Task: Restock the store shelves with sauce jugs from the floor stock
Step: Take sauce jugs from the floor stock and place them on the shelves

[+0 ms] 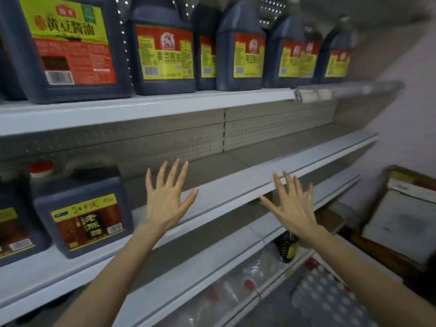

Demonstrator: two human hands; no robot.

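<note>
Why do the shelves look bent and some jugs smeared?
Head view: the wide-angle lens bows the middle shelf edge; blur smears the far-right top-shelf jug and the box at right; the left hand and right hand look fairly sharp.

Splayed left hand [165, 199] and right hand [292, 206] hover before the shelf [224, 197].

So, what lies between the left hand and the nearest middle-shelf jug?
Nothing: the head view shows only bare shelf between the left hand and that jug.
</note>
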